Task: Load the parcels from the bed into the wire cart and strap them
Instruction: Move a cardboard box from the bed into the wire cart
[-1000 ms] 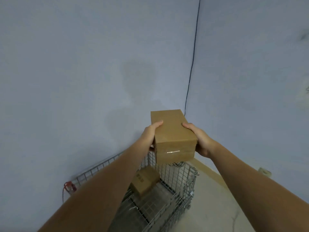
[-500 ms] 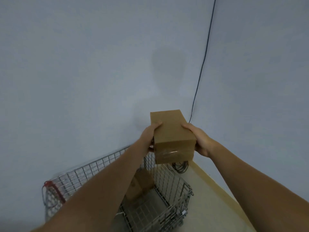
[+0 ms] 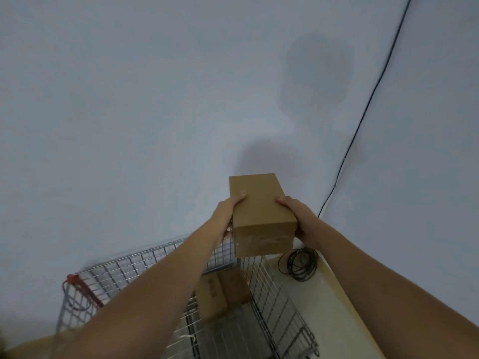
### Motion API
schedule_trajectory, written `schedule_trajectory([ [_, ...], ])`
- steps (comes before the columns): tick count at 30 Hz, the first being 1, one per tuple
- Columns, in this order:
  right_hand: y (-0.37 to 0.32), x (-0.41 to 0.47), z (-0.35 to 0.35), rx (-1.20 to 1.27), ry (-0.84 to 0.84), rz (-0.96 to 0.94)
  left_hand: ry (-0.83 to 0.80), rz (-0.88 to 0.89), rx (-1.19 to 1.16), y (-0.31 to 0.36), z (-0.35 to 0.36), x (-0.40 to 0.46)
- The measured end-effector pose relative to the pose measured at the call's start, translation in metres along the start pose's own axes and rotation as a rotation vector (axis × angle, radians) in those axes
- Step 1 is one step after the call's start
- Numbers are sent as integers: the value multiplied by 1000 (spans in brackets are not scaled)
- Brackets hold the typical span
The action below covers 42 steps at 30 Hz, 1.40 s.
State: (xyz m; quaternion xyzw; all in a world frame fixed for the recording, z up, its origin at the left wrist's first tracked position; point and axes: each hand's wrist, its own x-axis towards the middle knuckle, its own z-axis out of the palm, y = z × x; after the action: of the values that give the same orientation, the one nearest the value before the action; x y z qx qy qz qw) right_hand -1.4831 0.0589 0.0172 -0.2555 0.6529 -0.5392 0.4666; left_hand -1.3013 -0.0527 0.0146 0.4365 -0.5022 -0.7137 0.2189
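Note:
I hold a brown cardboard parcel point(image 3: 261, 213) in the air above the far end of the wire cart point(image 3: 277, 304). My left hand point(image 3: 228, 211) grips its left side and my right hand point(image 3: 300, 218) grips its right side, thumbs on top. Clear tape crosses the parcel's near face. Inside the cart, against its far wall, lies a smaller brown parcel point(image 3: 220, 294), tilted. A red strap or handle piece point(image 3: 80, 288) sits at the cart's left corner. The bed is out of view.
The cart stands close to a pale wall corner. A thin black cable point(image 3: 363, 110) runs down the corner and ends in a coil point(image 3: 298, 264) on the light floor right of the cart.
The view has shifted so the cart and wall corner sit farther right and more of the cart's basket shows. The parcel stays in both hands, held above the cart's far end.

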Motion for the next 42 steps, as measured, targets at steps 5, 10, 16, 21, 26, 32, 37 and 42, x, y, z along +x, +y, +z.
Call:
schedule_trajectory([
  [5,15,75,2,-34,-73,61,85,-72,-21,-11,-15,55],
  [10,45,149,9,-70,-158,131,242,-148,-86,-45,-26,114],
  [16,111,237,27,-82,-206,211,407,-221,-147,-104,-47,191],
  [21,225,282,50,-233,-120,298,604,-219,-9,-209,-64,247],
  [26,345,314,75,-497,-72,340,666,-305,32,-333,-78,291],
  [32,437,380,79,-756,-47,403,584,-334,108,-440,-93,366],
  [37,490,412,82,-662,55,364,557,-353,192,-499,-95,418],
  [42,530,409,83,-896,47,289,556,-347,291,-531,-89,442],
])
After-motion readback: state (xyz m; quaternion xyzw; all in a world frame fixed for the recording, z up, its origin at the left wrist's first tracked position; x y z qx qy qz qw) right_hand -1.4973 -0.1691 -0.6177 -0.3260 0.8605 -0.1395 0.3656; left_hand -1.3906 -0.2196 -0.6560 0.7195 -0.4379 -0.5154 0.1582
